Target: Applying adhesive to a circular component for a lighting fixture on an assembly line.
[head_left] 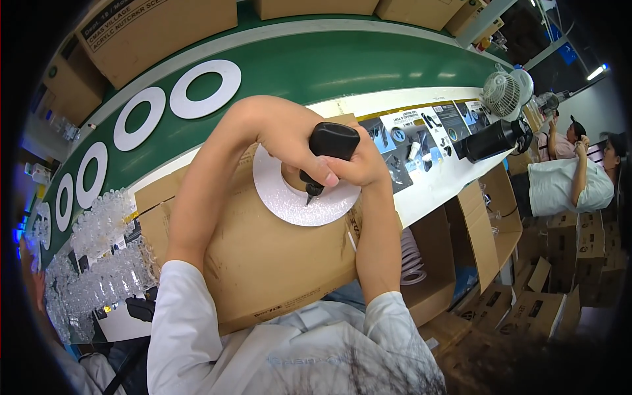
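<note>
A black handheld tool (334,141) with a narrow pointed tip is held upright between my two hands. My left hand (286,146) closes around it from the left, its thumb lying across the front. From the right, my right hand (366,162) grips the same tool, with most of its fingers hidden. The tip points down at a flat white glittery ring (306,212) and seems to touch or nearly touch its surface. My hands hide the ring's far part. Beneath the ring lies a brown cardboard sheet (276,263) in front of my body.
More white rings (209,64) lie along the green conveyor belt (296,69). Transparent plastic pieces (105,283) are heaped at the left. Printed sheets (421,141), a black cylinder (490,141) and a fan (501,91) stand right. Cardboard boxes (158,39) line the back; two people (566,178) are far right.
</note>
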{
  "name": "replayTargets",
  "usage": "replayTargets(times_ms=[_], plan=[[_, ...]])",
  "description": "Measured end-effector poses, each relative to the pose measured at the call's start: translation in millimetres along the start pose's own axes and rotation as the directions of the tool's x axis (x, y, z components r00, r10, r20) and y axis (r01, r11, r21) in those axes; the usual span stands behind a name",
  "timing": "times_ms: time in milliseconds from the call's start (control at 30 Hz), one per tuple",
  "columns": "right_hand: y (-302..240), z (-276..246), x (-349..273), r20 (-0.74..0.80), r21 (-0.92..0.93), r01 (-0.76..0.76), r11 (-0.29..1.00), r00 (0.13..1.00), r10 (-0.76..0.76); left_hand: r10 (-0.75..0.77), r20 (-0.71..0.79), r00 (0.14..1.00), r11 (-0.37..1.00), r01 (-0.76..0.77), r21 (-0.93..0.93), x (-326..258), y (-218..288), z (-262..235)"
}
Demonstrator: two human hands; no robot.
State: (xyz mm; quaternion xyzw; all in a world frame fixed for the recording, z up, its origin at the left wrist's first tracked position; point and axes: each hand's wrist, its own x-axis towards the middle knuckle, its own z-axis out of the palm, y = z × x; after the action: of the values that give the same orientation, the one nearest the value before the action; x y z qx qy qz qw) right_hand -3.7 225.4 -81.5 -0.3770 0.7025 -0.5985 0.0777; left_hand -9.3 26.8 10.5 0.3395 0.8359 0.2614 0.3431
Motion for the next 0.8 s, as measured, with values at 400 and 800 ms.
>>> replayTargets(times_ms=[400, 800], plan=[[-5.1, 5.8, 6.7, 0.029, 0.049, 0.000, 0.999, 1.000, -0.002, -0.045, 0.024, 0.999, 0.999, 0.045, -0.002, -3.5, -6.7, -1.0], [-4.8, 0.0, -6.0, -0.247, 0.101, -0.016, 0.995, 0.968, 0.041, 0.088, -0.090, 0.992, 0.995, -0.083, 0.051, 3.4, -1.1, 4.5]])
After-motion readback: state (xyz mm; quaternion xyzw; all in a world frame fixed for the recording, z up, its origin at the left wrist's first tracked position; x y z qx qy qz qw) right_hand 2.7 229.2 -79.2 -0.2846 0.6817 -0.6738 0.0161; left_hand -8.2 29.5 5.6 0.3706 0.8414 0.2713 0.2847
